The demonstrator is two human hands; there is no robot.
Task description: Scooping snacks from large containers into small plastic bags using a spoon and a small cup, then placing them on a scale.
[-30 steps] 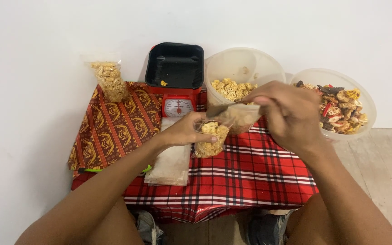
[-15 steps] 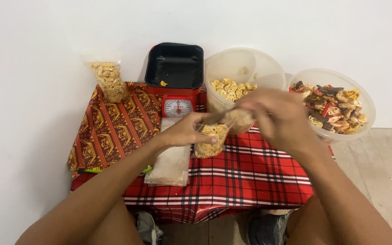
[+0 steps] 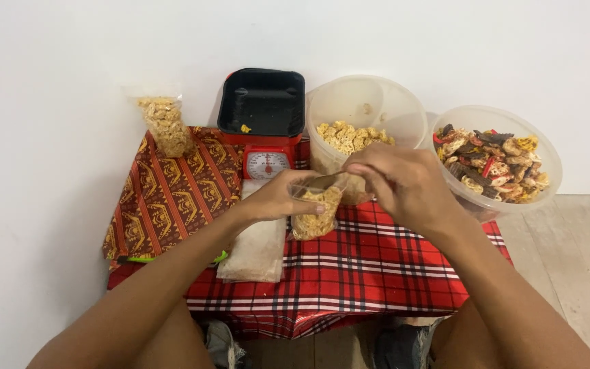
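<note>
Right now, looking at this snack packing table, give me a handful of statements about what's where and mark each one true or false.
1. The left hand holds a small clear bag of pale snacks. True.
2. The right hand rests inside the tub of mixed coloured snacks. False: it is at the mouth of the small bag, apart from that tub.
3. The red scale carries a black tray. True.
4. The black tray is heaped with snacks. False: only a small bit lies in it.
5. A filled bag stands at the far left by the wall. True.
</note>
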